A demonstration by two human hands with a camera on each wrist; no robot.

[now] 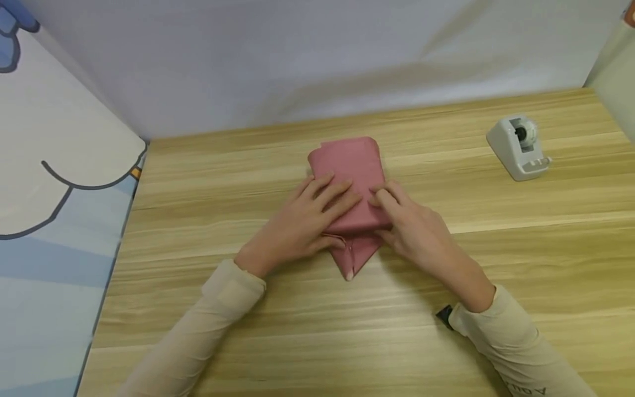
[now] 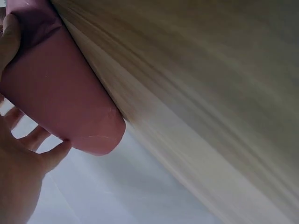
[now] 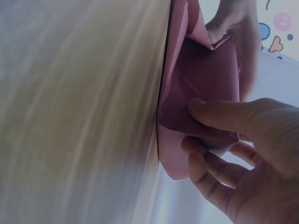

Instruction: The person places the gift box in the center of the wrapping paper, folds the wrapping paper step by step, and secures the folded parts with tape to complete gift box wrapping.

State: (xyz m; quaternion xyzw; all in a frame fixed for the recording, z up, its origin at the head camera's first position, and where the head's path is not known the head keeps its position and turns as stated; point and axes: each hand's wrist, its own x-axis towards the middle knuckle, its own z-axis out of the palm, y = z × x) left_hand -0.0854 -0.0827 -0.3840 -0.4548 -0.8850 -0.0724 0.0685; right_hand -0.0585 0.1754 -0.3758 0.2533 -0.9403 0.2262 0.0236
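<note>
A box-shaped package (image 1: 352, 160) wrapped in dusty pink paper lies on the table. At its near end the paper forms a pointed triangular flap (image 1: 366, 246) along the tabletop. My left hand (image 1: 297, 223) spreads its fingers over the package's top, while its thumb holds the folded paper at the near end. From the right, my right hand (image 1: 421, 231) pinches the near right corner. In the right wrist view, that hand's thumb (image 3: 219, 114) presses the inside of the end fold, with curled fingers on the side paper. Whatever the paper encloses is hidden.
A white tape dispenser (image 1: 518, 146) with a roll of tape stands at the back right of the wood-grain table (image 1: 198, 182). Behind rises a pale wall (image 1: 297, 60); a cartoon-printed panel (image 1: 54, 143) borders the left side. A small black piece (image 1: 445, 317) shows at the right cuff.
</note>
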